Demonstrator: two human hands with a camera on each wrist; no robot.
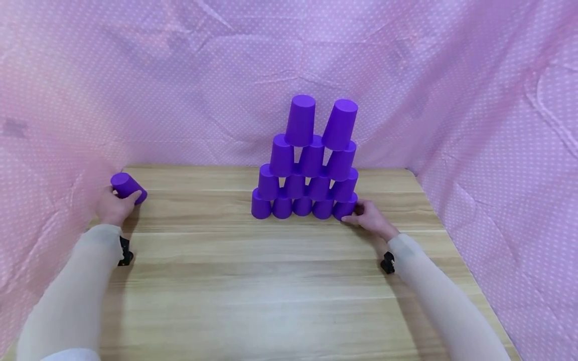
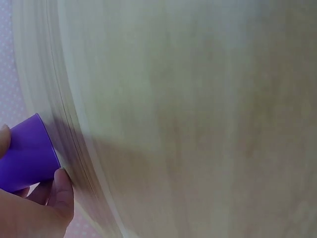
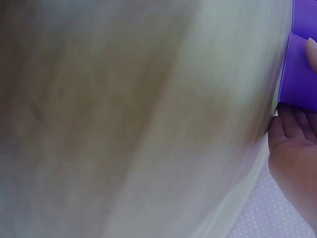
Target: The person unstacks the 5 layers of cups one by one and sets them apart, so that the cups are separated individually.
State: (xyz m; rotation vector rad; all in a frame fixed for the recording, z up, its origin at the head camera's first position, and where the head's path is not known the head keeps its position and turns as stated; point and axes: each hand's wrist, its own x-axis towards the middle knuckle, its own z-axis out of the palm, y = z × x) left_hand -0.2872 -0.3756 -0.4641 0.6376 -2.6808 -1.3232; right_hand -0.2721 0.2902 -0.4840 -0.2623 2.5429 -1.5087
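At the table's left side, my left hand point(image 1: 115, 206) grips a purple cup point(image 1: 127, 186), tilted with its closed end up and to the left. The left wrist view shows the same cup point(image 2: 27, 153) between thumb and fingers. Purple cups point(image 1: 311, 159) stand upside down in a tiered stack near the back, with two at the top and a gap between them. My right hand point(image 1: 372, 218) is at the bottom row's right end, its thumb on the front of the end cup point(image 1: 345, 206). In the right wrist view the fingers lie along that cup's point(image 3: 299, 74) side.
The wooden table point(image 1: 253, 281) stretches in front of the stack and between the two arms. Pink dotted cloth point(image 1: 203, 100) hangs behind the table and along both sides. A small black device is strapped at each wrist.
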